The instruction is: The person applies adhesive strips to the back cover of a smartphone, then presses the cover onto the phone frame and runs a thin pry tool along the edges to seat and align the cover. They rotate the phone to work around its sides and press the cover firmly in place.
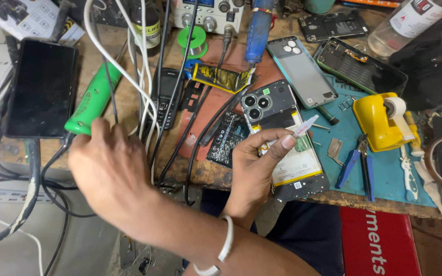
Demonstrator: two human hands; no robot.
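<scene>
A black phone (pixel 42 87) lies face-up at the far left of the surface (pixel 208 171), among cables. Just beside it, the right hand (pixel 109 171), its arm crossed over the other, reaches the lower end of a green-handled tool (pixel 94 98); whether its fingers have closed on it cannot be told. The left hand (pixel 254 166) steadies the opened phone (pixel 282 138) near the edge, its fingers pinched narrow on a white strip (pixel 303 127). A yellow tape dispenser (pixel 379 120) and blue-handled pliers (pixel 359 166) lie further right.

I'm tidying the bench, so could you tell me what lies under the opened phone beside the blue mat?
The opened phone rests on the wooden bench, its right side over the blue mat and its lower end past the edge. The left hand covers its left side, so anything beneath there is hidden.
</scene>
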